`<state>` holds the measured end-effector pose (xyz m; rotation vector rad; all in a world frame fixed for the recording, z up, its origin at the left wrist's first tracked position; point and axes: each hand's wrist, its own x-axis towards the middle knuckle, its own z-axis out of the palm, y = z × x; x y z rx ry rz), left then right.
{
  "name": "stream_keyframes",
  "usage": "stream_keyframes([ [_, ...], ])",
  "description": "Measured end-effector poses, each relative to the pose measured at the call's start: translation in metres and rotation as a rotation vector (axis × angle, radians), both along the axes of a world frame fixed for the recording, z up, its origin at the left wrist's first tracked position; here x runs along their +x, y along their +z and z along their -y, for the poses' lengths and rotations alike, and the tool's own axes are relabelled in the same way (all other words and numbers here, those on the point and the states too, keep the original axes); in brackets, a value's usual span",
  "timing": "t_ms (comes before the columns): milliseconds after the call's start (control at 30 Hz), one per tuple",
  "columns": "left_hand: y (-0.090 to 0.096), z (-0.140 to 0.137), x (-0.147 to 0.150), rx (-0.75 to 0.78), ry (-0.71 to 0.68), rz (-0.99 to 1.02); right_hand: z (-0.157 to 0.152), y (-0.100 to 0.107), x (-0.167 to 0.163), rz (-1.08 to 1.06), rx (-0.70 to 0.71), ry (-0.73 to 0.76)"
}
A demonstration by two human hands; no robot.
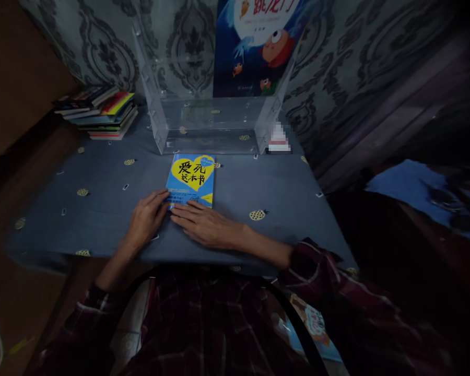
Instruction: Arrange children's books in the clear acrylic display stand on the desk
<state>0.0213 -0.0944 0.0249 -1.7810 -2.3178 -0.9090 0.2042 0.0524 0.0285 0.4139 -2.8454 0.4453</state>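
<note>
A blue book (pixel 198 180) with a yellow heart and black Chinese characters lies face up on the table, just in front of a clear acrylic rack. At its lower left corner rests my left hand (pixel 145 218), fingers stretched out and touching the edge. My right hand (pixel 207 225) lies flat across the bottom edge, its fingers extended over the lower cover. Neither hand is wrapped around the book. My fingers hide part of the cover's lower edge.
The clear rack (pixel 209 142) holds a dark blue picture book (pixel 254 62) with orange fish. Several books make a stack (pixel 105 116) at the back left. A blurred-out object (pixel 279 140) stands right of the rack. Below the table's front edge lies another colourful book (pixel 317 329).
</note>
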Motion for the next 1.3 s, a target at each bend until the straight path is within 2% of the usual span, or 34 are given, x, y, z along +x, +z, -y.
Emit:
stream_keyframes([
  [133, 0.000, 0.000, -0.002, -0.001, -0.004, 0.007, -0.001, -0.007, 0.005, 0.044, -0.050, -0.015],
  [367, -0.002, 0.001, -0.004, -0.011, -0.002, 0.032, -0.015, -0.008, 0.041, 0.031, -0.167, -0.076],
  [533, 0.009, -0.005, -0.008, -0.095, -0.021, 0.025, -0.026, -0.008, 0.050, -0.013, -0.296, -0.199],
  [633, 0.020, -0.020, -0.015, -0.250, -0.022, 0.008, -0.036, -0.005, 0.039, 0.005, -0.334, -0.305],
  [733, 0.025, -0.046, -0.024, -0.360, 0.003, -0.004, -0.049, -0.003, 0.013, 0.072, -0.336, -0.405],
  [867, 0.021, -0.082, -0.026, -0.303, 0.104, -0.035, -0.064, -0.003, -0.026, 0.119, -0.292, -0.580],
  [1000, 0.010, -0.098, -0.023, -0.194, 0.166, -0.009, -0.061, -0.005, -0.048, 0.096, -0.268, -0.745],
  [1067, 0.002, -0.100, -0.025, -0.106, 0.153, 0.073, -0.056, -0.007, -0.051, 0.083, -0.264, -0.796],
  [1133, -0.004, -0.101, -0.031, 0.005, 0.149, 0.241, -0.052, -0.010, -0.052, 0.063, -0.271, -0.812],
  [1300, -0.010, -0.110, -0.047, 0.308, 0.093, 0.975, -0.053, -0.014, -0.047, 0.037, -0.327, -0.807],
])
